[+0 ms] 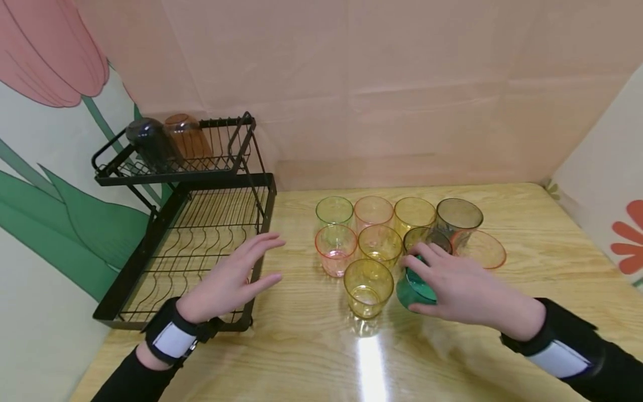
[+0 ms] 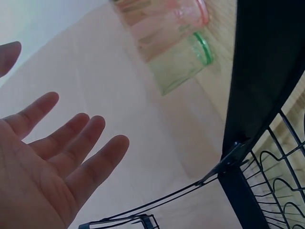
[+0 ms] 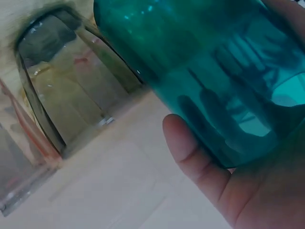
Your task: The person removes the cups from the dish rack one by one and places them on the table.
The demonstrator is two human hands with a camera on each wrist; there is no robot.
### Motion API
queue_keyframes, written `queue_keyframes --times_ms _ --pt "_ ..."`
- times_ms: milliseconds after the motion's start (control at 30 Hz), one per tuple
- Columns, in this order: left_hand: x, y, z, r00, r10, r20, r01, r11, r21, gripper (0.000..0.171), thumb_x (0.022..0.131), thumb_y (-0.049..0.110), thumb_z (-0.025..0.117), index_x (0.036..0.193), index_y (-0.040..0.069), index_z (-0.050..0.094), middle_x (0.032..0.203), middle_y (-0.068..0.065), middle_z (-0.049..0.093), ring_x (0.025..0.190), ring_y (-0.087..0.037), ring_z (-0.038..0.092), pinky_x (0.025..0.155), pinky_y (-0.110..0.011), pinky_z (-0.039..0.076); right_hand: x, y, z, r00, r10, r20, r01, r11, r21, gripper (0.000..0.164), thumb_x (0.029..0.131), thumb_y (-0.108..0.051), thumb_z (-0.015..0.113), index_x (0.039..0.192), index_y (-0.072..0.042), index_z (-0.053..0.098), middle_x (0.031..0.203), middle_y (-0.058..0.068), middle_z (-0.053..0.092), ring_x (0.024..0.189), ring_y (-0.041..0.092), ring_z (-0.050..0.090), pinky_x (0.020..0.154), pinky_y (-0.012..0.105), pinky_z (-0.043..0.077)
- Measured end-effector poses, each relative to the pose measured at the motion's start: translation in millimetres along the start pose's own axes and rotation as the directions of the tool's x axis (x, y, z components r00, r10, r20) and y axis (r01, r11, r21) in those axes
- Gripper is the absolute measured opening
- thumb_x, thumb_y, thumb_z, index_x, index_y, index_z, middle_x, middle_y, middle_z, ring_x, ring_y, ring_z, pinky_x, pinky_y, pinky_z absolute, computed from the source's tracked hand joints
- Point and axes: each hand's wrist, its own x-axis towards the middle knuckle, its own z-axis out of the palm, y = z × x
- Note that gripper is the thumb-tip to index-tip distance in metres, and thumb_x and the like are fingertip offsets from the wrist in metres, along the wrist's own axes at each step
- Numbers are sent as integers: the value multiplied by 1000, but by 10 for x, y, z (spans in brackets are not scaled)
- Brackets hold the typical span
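Note:
My right hand (image 1: pixel 457 285) grips a teal glass (image 1: pixel 413 291) from above, thumb on the near side and fingers across its far side. In the right wrist view, finger shapes show through the teal wall. Left of it stands an amber-yellow glass (image 1: pixel 368 290), upright. A dark-rimmed glass (image 1: pixel 426 237) is just behind the teal one, partly covered by my right hand. My left hand (image 1: pixel 228 282) hovers over the right edge of the black dish rack (image 1: pixel 102 310), fingers spread and holding nothing.
Several other glasses stand behind: green (image 1: pixel 334 207), pink (image 1: pixel 374 209), yellow (image 1: pixel 414 210), grey (image 1: pixel 459 212), with a red-rimmed pink one (image 1: pixel 336 245) in front. A pale orange-rimmed piece (image 1: pixel 486 249) lies at right. Upside-down dark (image 1: pixel 153 142) and brown (image 1: pixel 190 137) glasses sit on the rack's upper tier.

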Motion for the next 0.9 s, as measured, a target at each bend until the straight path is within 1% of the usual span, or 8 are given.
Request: queue_keyframes --times_ms 233,333,433,467,500,667,733,900 --pt "-11 -28 20 1000 10 -4 -10 1000 10 58 97 42 57 147 16 40 153 -6 32 51 -4 43 49 -24 43 17 14 139 999 -26 31 26 1000 -11 69 71 -51 82 122 -13 55 105 4 47 84 16 51 39 17 28" --pt "-13 -35 28 1000 15 -9 -15 1000 16 58 97 42 57 146 16 41 153 -6 32 63 -7 50 52 -24 43 26 16 193 999 -35 32 36 999 -34 71 69 -52 83 120 -13 55 104 4 47 79 15 49 38 17 27" --pt "-15 -44 38 1000 21 -11 -21 1000 18 58 97 41 57 146 15 41 152 -6 32 74 -12 53 54 -25 42 33 20 241 999 -39 30 40 999 -35 73 68 -53 83 120 -11 54 104 5 47 78 15 49 40 18 29" --pt "-18 -46 37 1000 23 -14 -23 1000 21 57 97 41 58 146 14 42 152 -7 33 82 -14 56 56 -25 43 35 23 255 999 -40 27 41 999 -36 74 68 -54 83 120 -10 54 104 5 48 79 15 50 40 18 31" --pt "-20 -47 37 1000 23 -14 -23 999 23 57 97 40 58 146 14 42 152 -7 33 84 -14 55 56 -25 43 37 25 268 999 -42 24 42 999 -33 75 68 -54 83 121 -9 54 104 5 49 80 16 51 41 18 33" --pt "-26 -47 30 1000 8 -9 -8 1000 23 57 96 36 61 145 14 42 151 -7 34 72 -10 54 54 -24 44 40 49 313 998 -57 -4 57 998 -40 78 70 -60 79 121 -7 54 105 5 53 86 17 54 47 21 41" --pt "-28 -50 29 1000 3 -7 -3 1000 21 57 96 35 62 145 15 42 151 -7 34 63 -7 49 53 -24 43 40 60 325 998 -66 -17 65 997 -45 78 72 -65 74 120 -6 55 105 5 54 87 17 54 49 23 43" --pt "-32 -62 27 1000 1 -2 -1 1000 19 57 96 36 61 146 15 42 151 -8 33 66 -7 49 56 -24 44 37 77 328 995 -79 -56 76 996 -57 81 77 -74 60 122 -7 57 110 6 56 94 21 55 57 31 51"
